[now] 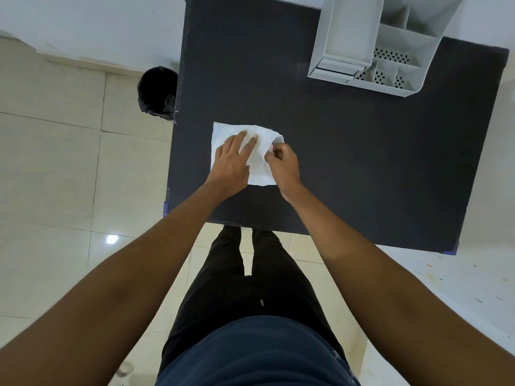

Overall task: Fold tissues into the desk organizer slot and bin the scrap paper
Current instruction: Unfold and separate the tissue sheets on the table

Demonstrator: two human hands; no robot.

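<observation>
A white tissue (260, 135) lies on the black desk (348, 151), near its left edge. My left hand (232, 160) rests flat on the tissue's left part with fingers spread. My right hand (281, 162) pinches the tissue's right edge, which is lifted and curled over. A grey desk organizer (384, 40) with several compartments stands at the desk's far right. A black bin (156, 93) sits on the floor just left of the desk.
Pale tiled floor (55, 162) extends to the left. A white wall (97, 23) runs behind the desk. My legs in black trousers stand at the desk's near edge.
</observation>
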